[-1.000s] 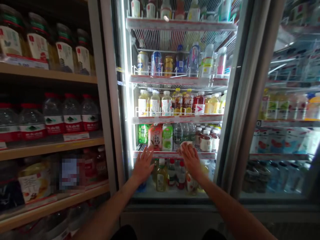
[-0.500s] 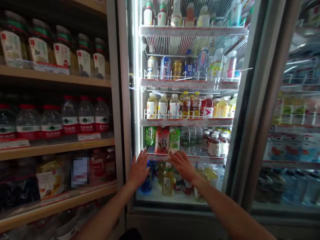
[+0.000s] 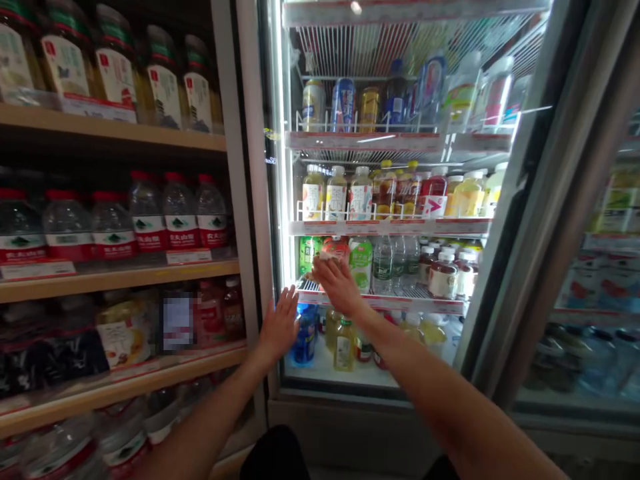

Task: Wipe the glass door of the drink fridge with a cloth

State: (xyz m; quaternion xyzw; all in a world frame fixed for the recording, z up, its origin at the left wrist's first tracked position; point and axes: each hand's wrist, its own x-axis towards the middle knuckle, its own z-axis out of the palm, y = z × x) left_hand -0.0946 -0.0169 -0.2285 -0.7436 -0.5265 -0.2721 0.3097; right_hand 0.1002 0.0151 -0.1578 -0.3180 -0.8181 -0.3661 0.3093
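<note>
My left hand lies flat with its fingers stretched up, against the lower left of a fridge's glass door. My right hand is up at the same door, fingers pressed over a small pale cloth that shows only at the fingertips. Behind the hand, on the fridge shelf, are a red pouch, partly covered, and a green and white pouch. A blue bottle stands on the fridge floor beside my left hand.
Left of the fridge is a wooden shelf unit with red-capped water bottles and dark-green-capped bottles. A metal door frame runs along the right side, with another glass-fronted fridge beyond it. My dark-clothed knee shows at the bottom.
My right hand has moved up and left over the glass with the cloth, from the green and white pouch to the red one. My left hand stays low. The view has tilted down.
</note>
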